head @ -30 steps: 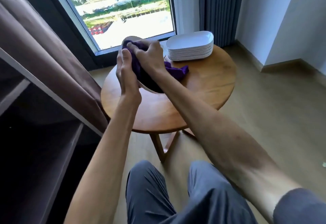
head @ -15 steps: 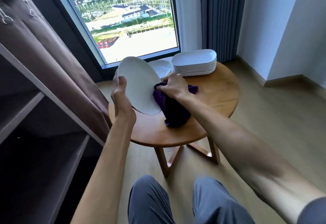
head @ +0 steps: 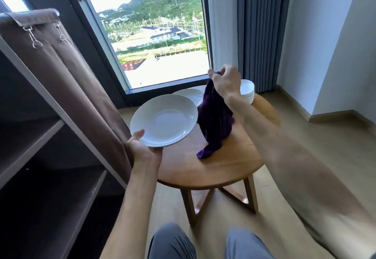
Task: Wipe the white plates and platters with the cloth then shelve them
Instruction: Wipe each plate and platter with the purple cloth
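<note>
My left hand [head: 143, 149] grips a round white plate [head: 164, 120] by its near rim, holding it almost level over the left edge of the round wooden table [head: 219, 169]. My right hand [head: 225, 81] pinches a dark purple cloth [head: 215, 122] by its top, lifted clear of the plate, and the cloth hangs down with its tip touching the tabletop. Another white plate [head: 192, 94] lies on the table behind the held one. A stack of white platters [head: 248, 93] sits at the table's far side, partly hidden by my right hand.
A dark open shelf unit [head: 50, 167] with a brown fabric cover [head: 67, 71] pulled aside stands at left, close to the table. A large window [head: 154, 40] and grey curtains [head: 262, 30] are behind. Wooden floor [head: 325, 146] lies to the right. My knees [head: 173, 242] are at the bottom.
My right hand pulled the cloth off the plate and raised it up and to the right. My left hand tipped the plate from upright to nearly level and turned it toward the shelf side.
</note>
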### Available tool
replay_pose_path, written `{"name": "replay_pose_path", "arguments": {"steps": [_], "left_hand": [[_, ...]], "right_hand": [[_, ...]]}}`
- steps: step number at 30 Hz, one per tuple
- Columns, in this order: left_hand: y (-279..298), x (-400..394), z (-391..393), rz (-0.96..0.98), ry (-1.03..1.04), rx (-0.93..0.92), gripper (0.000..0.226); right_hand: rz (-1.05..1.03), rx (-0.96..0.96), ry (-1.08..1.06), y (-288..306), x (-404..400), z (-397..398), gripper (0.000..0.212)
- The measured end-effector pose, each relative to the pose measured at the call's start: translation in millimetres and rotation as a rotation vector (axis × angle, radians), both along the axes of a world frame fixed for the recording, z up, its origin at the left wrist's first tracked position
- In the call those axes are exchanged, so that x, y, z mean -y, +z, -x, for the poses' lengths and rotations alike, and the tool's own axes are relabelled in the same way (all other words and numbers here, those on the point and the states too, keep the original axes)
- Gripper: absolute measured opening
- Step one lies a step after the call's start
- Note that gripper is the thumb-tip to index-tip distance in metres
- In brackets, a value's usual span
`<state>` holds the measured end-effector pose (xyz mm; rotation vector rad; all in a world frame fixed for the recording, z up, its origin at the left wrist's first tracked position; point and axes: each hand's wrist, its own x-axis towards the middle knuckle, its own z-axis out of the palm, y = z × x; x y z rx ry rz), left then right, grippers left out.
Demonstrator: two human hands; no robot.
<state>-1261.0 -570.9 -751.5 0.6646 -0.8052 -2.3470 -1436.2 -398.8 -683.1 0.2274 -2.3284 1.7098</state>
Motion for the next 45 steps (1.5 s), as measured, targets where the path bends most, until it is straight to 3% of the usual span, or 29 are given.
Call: {"name": "replay_pose_path", "arguments": {"steps": [4, 5, 6, 8, 10, 14, 16, 18, 19, 20, 22, 23, 25, 27, 28, 30, 33, 34, 38, 40, 43, 45], "left_hand": [[5, -11, 13, -0.066, 0.060, 0.024, 0.052], [5, -13, 15, -0.073, 0.066, 0.032, 0.052], [5, -15, 15, -0.073, 0.071, 0.037, 0.051], [3, -20, 12, -0.057, 0.072, 0.041, 0.048], [2, -23, 10, -0.028, 0.063, 0.049, 0.043], [2, -22, 11, 0.035, 0.060, 0.053, 0.038], [5, -21, 13, 0.058, 0.055, 0.035, 0.037], [6, -21, 17, 0.151, 0.039, 0.024, 0.041], [6, -22, 19, 0.280, 0.065, 0.058, 0.046], [6, -22, 18, 0.529, 0.115, 0.141, 0.054], [5, -21, 9, 1.255, 0.283, 0.294, 0.072], [4, -18, 3, 1.649, 0.339, 0.266, 0.076], [7, -16, -2, 2.286, 0.240, 0.222, 0.068], [13, -20, -1, 2.516, 0.086, 0.392, 0.058], [19, -22, 0, 2.494, 0.048, 0.471, 0.053], [32, -22, 3, 2.433, 0.029, 0.421, 0.034], [43, -17, 4, 2.365, -0.070, 0.238, 0.004], [46, -18, 3, 2.302, -0.121, 0.228, 0.005], [50, -23, -1, 2.031, -0.200, 0.217, 0.028], [56, -24, -6, 1.921, -0.209, 0.182, 0.032], [65, -20, -16, 1.659, -0.270, 0.058, 0.024], [70, -19, -18, 1.428, -0.274, -0.073, 0.024]], "right_hand": [[0.124, 0.064, 0.642, 14, 9, -36, 0.022], [0.140, 0.050, 0.698, 6, 11, -40, 0.017], [0.133, 0.001, 0.654, -5, 13, -44, 0.017], [0.043, -0.121, 0.350, -30, 17, -46, 0.040], [0.165, 0.039, 0.192, -54, 21, -53, 0.065], [0.599, 0.531, 0.480, -81, 22, -59, 0.059], [0.695, 0.610, 0.548, -87, 22, -61, 0.052], [0.751, 0.610, 0.470, -88, 27, -61, 0.041], [0.778, 0.611, 0.413, -86, 29, -61, 0.037], [0.805, 0.619, 0.373, -84, 30, -61, 0.036], [0.813, 0.621, 0.340, -78, 29, -58, 0.037], [0.797, 0.614, 0.345, -76, 27, -56, 0.037], [0.729, 0.605, 0.381, -70, 20, -50, 0.034], [0.650, 0.581, 0.434, -60, 13, -47, 0.023], [0.619, 0.563, 0.456, -55, 11, -47, 0.018], [0.560, 0.521, 0.463, -44, 7, -46, 0.016], [0.405, 0.359, 0.380, -28, 6, -47, 0.076], [0.367, 0.242, 0.349, -22, 6, -49, 0.080], [0.378, -0.238, 0.351, -11, 7, -66, 0.046], [0.305, -0.342, 0.398, -11, 5, -61, 0.035], [0.268, -0.199, 0.437, 6, 1, -42, 0.058], [0.323, -0.008, 0.422, 14, 1, -33, 0.050]]}}
